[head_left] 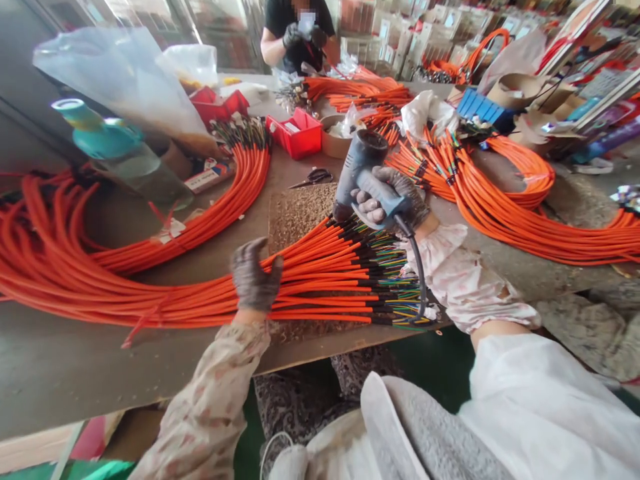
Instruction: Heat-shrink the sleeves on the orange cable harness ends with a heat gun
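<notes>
Now, of two hands point(256, 277), the right point(406, 192) grips one heat gun point(351, 177).

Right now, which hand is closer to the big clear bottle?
Left. The left hand, on the orange cables, is right of the bottle; the right hand, holding the heat gun, is much farther right.

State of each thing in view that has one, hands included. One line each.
Left hand: gloved, on the front cables, thumb spread.
Right hand: gloved, closed around the heat gun's handle.
Heat gun: raised, nozzle down near the cable ends; on or off, can't tell.
Front cables: orange, ends fanned out, colored wires exposed.
Scissors: lying on the table.
Red bin: open-topped.
Bottle: teal top on.
</notes>
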Tool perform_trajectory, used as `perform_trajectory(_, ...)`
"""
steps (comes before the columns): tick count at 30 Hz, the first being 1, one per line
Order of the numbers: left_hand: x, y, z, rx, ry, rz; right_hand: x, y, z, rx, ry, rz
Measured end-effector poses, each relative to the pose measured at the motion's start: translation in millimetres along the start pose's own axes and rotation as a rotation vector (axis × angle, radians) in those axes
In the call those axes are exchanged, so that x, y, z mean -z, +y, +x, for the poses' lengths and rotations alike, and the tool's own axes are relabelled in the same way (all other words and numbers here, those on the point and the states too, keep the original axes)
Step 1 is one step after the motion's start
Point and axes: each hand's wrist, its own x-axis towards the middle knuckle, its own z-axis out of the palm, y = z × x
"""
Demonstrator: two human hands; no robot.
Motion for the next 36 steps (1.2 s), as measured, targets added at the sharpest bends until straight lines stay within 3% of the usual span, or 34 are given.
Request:
perform_trajectory(2,-25.9,25,28,-0.016,-0.257,0.008,7,0,-2,-0.053,0.034,0.028)
perform_trajectory(5,-54.4,45,60,0.011,-0.536,0.148,11,6,-9,-0.038,0.05,0.066)
perform_trajectory(9,-68.0,53,81,0.069,-0.704,0.233,20,16,-17,0.069,0.038,0.105)
perform_trajectory(18,-58.0,64,63,-0.089,-0.675,0.262,29,20,-34,0.121,-0.035,0.16)
perform_trajectory(22,-58.2,63,60,-0.135,-0.656,0.287,29,18,-38,0.123,-0.005,0.161)
perform_trajectory(32,-64.4,63,59,-0.115,-0.602,0.3,12,13,-29,0.018,0.015,0.212)
perform_trajectory(36,-64.2,63,58,-0.098,-0.603,0.316,12,6,-18,0.065,0.117,0.169)
